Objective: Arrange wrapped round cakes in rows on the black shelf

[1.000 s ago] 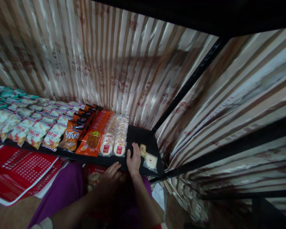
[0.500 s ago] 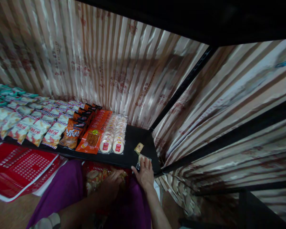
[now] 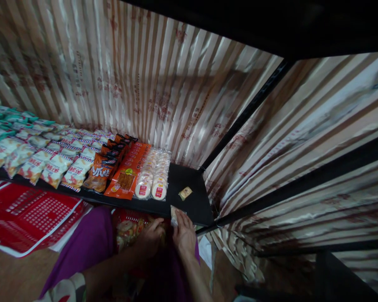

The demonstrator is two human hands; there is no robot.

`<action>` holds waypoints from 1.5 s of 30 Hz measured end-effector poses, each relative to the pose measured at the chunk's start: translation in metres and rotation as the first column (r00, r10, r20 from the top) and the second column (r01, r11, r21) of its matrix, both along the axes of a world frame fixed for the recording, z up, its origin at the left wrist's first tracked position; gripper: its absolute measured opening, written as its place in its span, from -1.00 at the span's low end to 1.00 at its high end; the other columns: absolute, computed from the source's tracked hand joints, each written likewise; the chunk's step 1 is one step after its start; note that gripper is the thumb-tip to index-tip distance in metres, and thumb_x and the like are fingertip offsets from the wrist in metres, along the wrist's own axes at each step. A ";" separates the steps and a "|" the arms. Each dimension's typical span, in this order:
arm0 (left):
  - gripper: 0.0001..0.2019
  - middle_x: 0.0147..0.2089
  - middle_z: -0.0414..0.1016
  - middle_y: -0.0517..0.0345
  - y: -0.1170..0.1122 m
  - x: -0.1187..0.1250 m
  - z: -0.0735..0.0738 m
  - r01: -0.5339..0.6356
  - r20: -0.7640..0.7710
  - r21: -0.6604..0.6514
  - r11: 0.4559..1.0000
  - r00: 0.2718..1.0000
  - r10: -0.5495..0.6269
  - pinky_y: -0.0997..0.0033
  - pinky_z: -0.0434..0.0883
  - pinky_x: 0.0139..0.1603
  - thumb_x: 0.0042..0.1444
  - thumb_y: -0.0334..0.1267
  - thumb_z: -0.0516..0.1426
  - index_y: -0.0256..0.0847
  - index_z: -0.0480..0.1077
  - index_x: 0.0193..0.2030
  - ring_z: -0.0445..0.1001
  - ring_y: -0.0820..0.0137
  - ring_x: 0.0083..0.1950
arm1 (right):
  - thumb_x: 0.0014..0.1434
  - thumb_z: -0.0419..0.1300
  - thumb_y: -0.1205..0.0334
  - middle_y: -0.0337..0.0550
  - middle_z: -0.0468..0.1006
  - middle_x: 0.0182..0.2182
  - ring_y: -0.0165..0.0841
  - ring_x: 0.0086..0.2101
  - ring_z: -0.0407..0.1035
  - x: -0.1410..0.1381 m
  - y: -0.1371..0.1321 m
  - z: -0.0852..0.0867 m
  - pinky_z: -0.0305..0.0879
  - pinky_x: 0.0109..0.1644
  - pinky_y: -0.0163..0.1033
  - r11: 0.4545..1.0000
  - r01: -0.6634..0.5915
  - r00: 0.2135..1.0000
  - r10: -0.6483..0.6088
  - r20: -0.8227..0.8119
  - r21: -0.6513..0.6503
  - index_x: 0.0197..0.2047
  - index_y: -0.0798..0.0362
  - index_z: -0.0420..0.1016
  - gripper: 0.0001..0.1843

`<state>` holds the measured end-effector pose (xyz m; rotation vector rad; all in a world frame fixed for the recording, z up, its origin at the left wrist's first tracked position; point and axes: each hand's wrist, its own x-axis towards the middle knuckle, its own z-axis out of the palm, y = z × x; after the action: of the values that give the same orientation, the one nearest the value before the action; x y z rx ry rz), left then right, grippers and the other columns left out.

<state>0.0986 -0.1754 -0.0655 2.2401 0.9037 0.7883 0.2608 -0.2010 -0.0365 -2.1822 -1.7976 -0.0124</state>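
Note:
My right hand (image 3: 185, 237) is at the front edge of the black shelf (image 3: 193, 212), its fingers closed on a small clear-wrapped snack packet (image 3: 174, 214). A small yellowish packet (image 3: 185, 193) lies by itself on the shelf just beyond that hand. My left hand (image 3: 151, 237) is low between my knees, over a red basket (image 3: 121, 214) that holds several wrapped snacks (image 3: 129, 228). Its fingers are curled, and what they grip, if anything, is hidden in shadow.
Along the shelf to the left stand round white crackers (image 3: 151, 180), an orange bag (image 3: 121, 182), brown-orange bags (image 3: 97, 174), white bags (image 3: 56, 167) and green bags (image 3: 6, 121). Another red basket (image 3: 34, 218) is below. Black posts (image 3: 245, 113) and striped cloth (image 3: 176, 96) enclose the shelf.
My right hand has drawn back toward me from the shelf top, carrying the packet to the front edge. The yellowish packet has turned slightly. My left hand stays over the basket, its fingers more curled.

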 end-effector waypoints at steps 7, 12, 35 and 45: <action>-0.67 0.02 0.40 -0.15 0.006 0.005 0.006 -0.167 0.081 -0.148 0.975 0.980 0.180 0.22 0.36 0.09 0.15 -0.29 -0.17 -0.27 0.37 -0.15 0.39 0.28 0.07 | 0.20 -0.14 0.17 -0.06 0.47 -0.01 -0.31 -0.03 0.37 -0.018 -0.003 0.029 0.26 0.05 -0.24 1.000 0.014 0.906 -0.008 -0.423 0.011 0.07 0.05 0.38 -0.54; -0.67 -0.03 0.44 -0.08 0.009 0.008 0.009 -0.280 0.115 -0.332 0.901 0.936 0.334 0.19 0.33 0.10 0.13 -0.26 -0.14 -0.26 0.31 -0.05 0.40 0.29 0.02 | 0.11 -0.03 0.00 -0.12 0.56 -0.18 -0.28 -0.16 0.42 -0.021 0.002 0.029 0.30 -0.06 -0.24 0.999 0.022 0.676 -0.033 -0.736 -0.024 -0.05 -0.01 0.42 -0.57; -0.33 0.08 0.35 -0.08 0.004 -0.036 0.012 -0.166 0.100 -0.559 0.812 0.959 0.265 0.27 0.37 -0.03 -0.08 -0.23 0.13 -0.26 0.09 0.22 0.44 0.33 -0.12 | -0.11 0.24 -0.15 -0.17 0.57 -0.35 -0.26 -0.34 0.44 -0.034 0.004 0.033 0.33 -0.21 -0.18 0.962 -0.226 0.065 -0.140 -0.988 -0.151 -0.21 -0.01 0.51 -0.53; -0.83 -0.38 0.42 0.23 -0.010 -0.045 0.015 -0.173 0.021 -0.612 0.771 0.972 0.235 0.48 0.29 -0.34 -0.12 -0.28 0.08 -0.22 0.29 -0.31 0.36 0.41 -0.35 | -0.19 0.33 -0.11 -0.23 0.51 -0.46 -0.38 -0.43 0.35 -0.039 0.006 0.021 0.25 -0.31 -0.29 0.925 -0.330 0.193 -0.131 -0.972 -0.190 -0.30 0.12 0.48 -0.51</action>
<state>0.0538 -0.1858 -0.0509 1.5400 1.1724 0.5787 0.2222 -0.1951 -0.0156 -1.4380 -1.0847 1.5431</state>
